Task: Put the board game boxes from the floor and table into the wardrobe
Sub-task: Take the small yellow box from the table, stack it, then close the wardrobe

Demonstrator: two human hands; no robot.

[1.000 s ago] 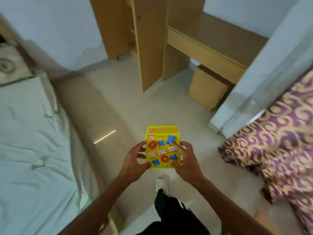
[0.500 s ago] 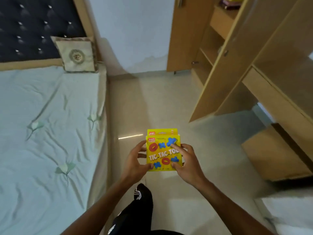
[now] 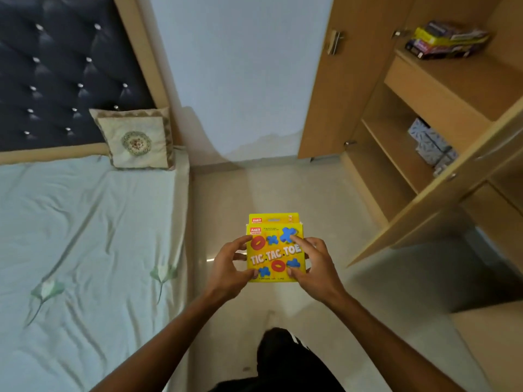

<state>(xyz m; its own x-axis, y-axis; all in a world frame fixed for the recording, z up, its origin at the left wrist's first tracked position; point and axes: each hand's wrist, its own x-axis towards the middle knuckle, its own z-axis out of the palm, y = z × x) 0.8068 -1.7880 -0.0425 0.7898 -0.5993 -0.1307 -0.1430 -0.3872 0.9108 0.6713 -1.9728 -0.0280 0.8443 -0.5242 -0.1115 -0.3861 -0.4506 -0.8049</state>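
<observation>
You grip the two yellow boxes (image 3: 275, 250) upright between your left hand (image 3: 230, 267) and right hand (image 3: 314, 268), and the open wardrobe (image 3: 430, 94) lies ahead and right, nearer your right hand, its top shelf (image 3: 464, 80) already holding games (image 3: 447, 42).

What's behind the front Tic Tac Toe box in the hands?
A second yellow box of the same brand stands directly behind the front Tic Tac Toe box, only its top strip showing. The rest is covered. The left hand and right hand grip the pair.
</observation>
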